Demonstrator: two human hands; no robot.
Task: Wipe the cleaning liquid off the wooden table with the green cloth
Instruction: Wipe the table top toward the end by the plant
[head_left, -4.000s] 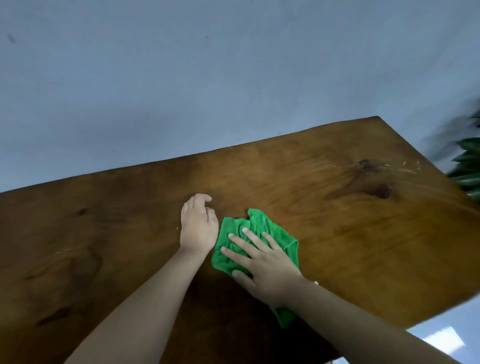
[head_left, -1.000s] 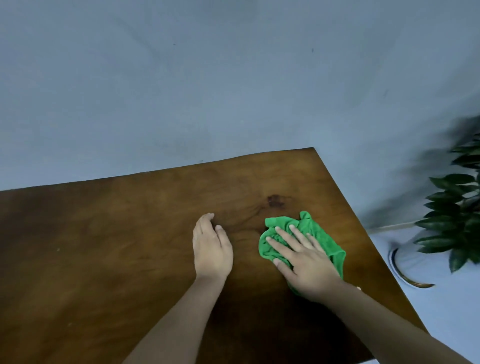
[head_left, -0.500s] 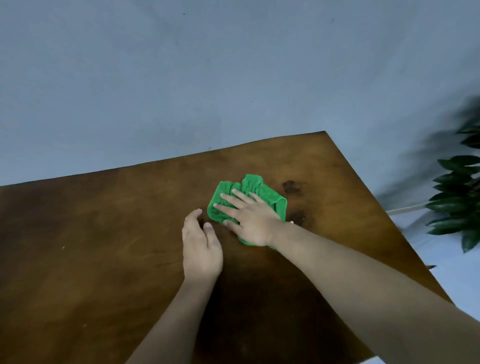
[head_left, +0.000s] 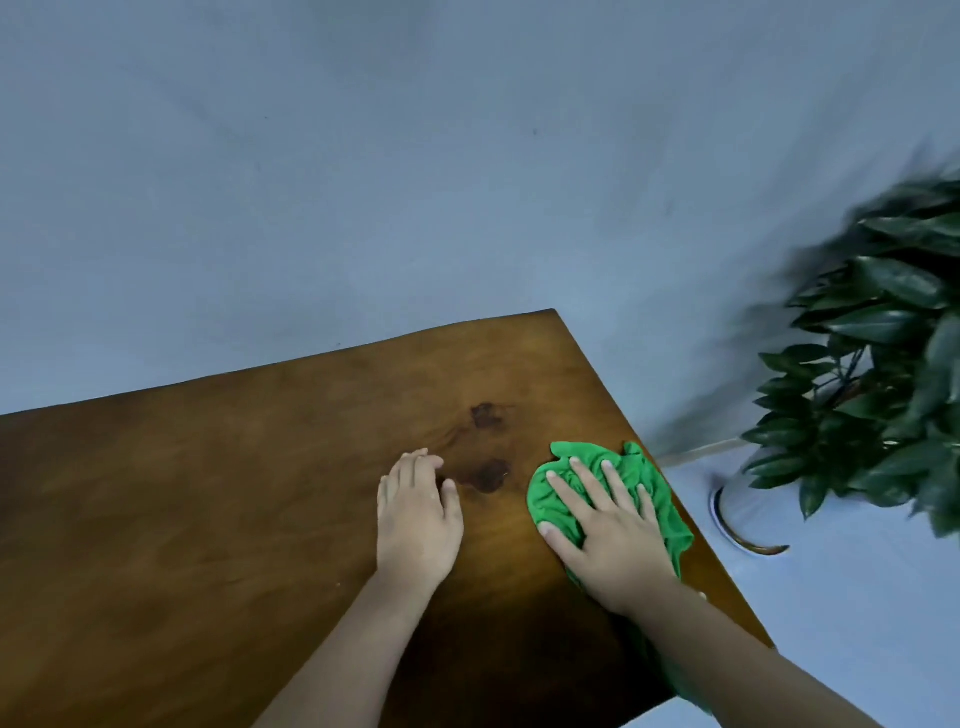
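Cloth (head_left: 652, 480) lies bunched near the desk's (head_left: 208, 493) right edge under the flat, spread right hand (head_left: 608, 540); left hand (head_left: 418, 519) rests open-palmed beside it.

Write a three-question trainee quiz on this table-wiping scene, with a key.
1. Which hand presses the crumpled green cloth on the brown wooden table?
2. True or false: the left hand grips the cloth.
3. The cloth lies nearest the table's: A) left side B) right edge C) far corner.

Key
1. The right hand, fingers spread flat.
2. False; it rests flat on bare wood, apart from the cloth.
3. B, towards the leafy potted plant.
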